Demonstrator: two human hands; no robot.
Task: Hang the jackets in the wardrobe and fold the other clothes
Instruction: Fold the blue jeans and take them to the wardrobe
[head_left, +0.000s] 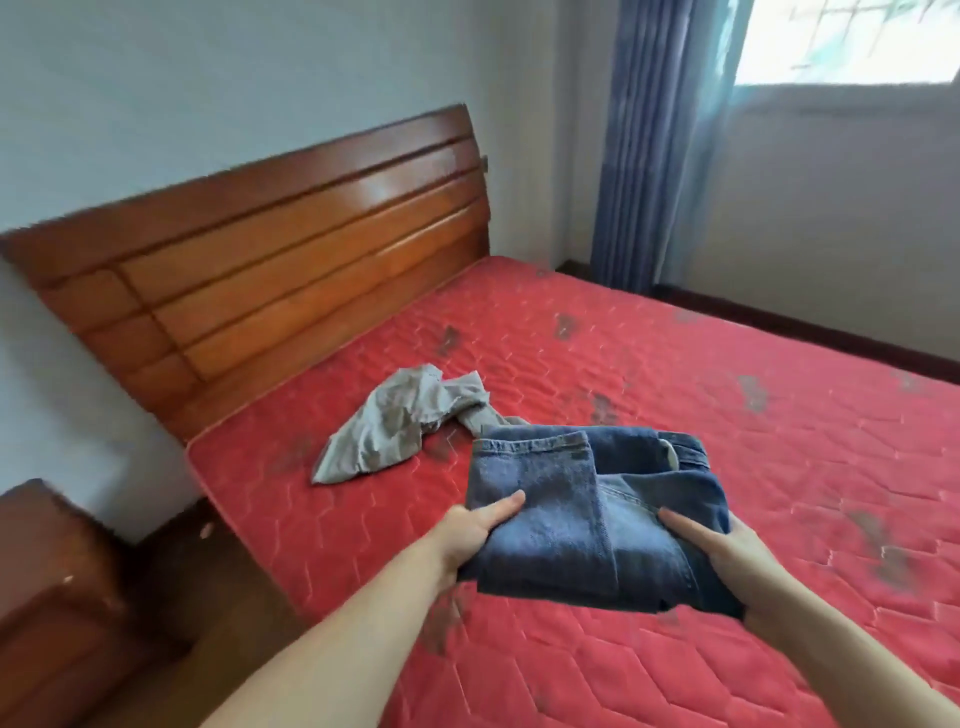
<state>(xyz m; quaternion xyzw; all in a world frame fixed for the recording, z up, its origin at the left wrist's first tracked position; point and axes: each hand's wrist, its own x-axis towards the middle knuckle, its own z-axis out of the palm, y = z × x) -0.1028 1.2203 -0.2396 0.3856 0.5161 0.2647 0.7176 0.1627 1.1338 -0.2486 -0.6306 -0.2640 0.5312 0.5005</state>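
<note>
I've got the folded jeans (597, 519) up off the red mattress (675, 364), left hand (480, 527) and right hand (722, 551) each gripping a side, thumbs on top. That one looks done. The grey garment (395, 426) lies crumpled near the headboard (270, 249), unfolded. No jackets or wardrobe in view.

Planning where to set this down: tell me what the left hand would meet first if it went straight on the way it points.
Probably the crumpled grey garment on the red quilted mattress: the left hand, gripping the folded blue jeans, points towards it, though depth is unclear.
</note>
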